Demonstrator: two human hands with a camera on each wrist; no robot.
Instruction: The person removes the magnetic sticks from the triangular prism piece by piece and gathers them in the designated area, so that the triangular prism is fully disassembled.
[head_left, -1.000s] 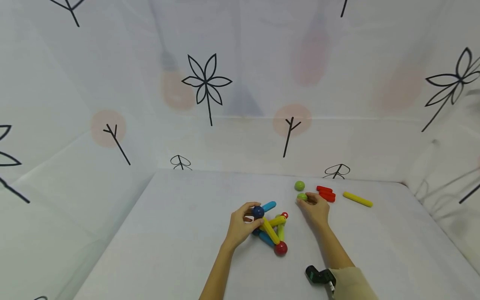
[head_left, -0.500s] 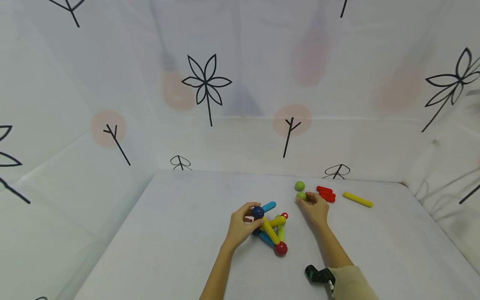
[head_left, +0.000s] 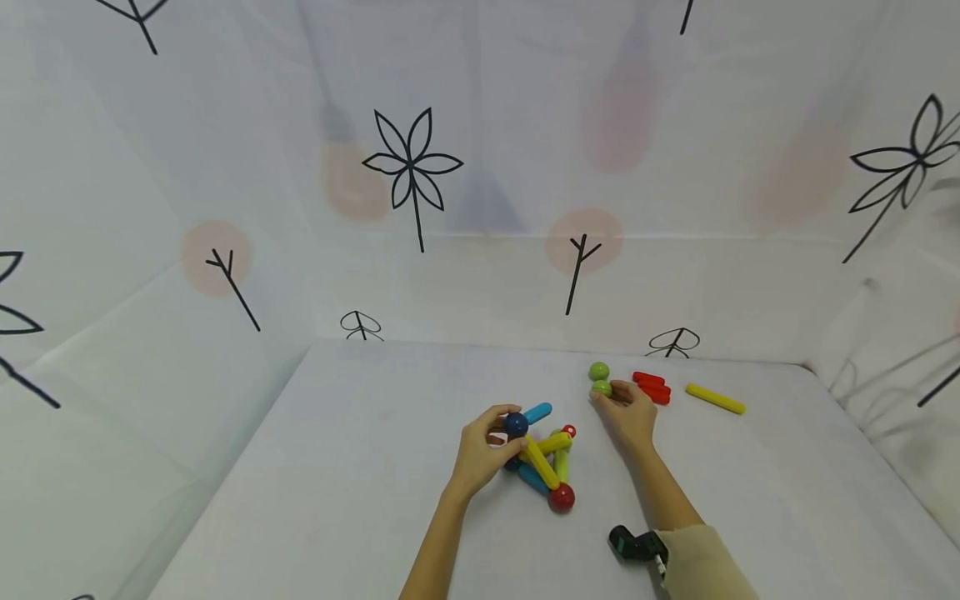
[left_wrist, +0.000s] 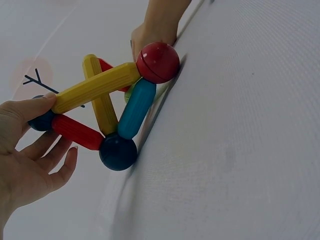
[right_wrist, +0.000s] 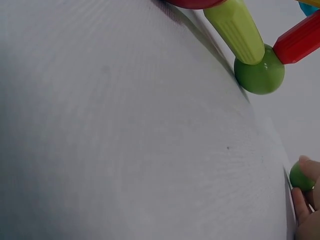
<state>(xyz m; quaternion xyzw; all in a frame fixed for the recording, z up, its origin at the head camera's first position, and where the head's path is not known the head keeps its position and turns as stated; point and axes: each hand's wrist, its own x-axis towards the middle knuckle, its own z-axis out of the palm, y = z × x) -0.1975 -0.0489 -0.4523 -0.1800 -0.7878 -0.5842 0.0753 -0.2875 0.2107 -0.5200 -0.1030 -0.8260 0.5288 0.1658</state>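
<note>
Thumb and fingertips of the left hand [head_left: 480,450] pinched the upper dark blue ball [head_left: 517,425] of a frame [head_left: 542,462] of rods and balls, the thumb lying against the end of a yellow rod as well. Its other fingers were loosely spread behind the ball. So the frame sat just to the right of that hand, near the middle of the worktop [head_left: 360,467]. From the pinched ball the yellow rod ran down to a red ball [head_left: 562,498], the corner closest to the front edge, and a red rod [left_wrist: 77,132] ran to a lower dark blue ball [left_wrist: 118,151]. A blue rod [left_wrist: 136,109] joined that one to the red ball. On the far side I saw a yellow-green rod [right_wrist: 235,31] meeting a green corner ball [right_wrist: 260,70].

Beyond the frame, towards the back edge, the right hand [head_left: 633,421] pinched a loose green ball [head_left: 602,388] between thumb and fingers. A second green ball [head_left: 599,371] lay just past it, closer to the back edge; whether the two touched I could not tell. Short red rods [head_left: 652,388] lay together just beside the right hand, and a separate yellow rod [head_left: 716,398] lay farther out, towards the back right corner. Near the sleeve [head_left: 705,562] on the right forearm was a black device [head_left: 637,546]. Behind the back edge rose a pale cloth [head_left: 480,292] printed with flowers and twigs.
</note>
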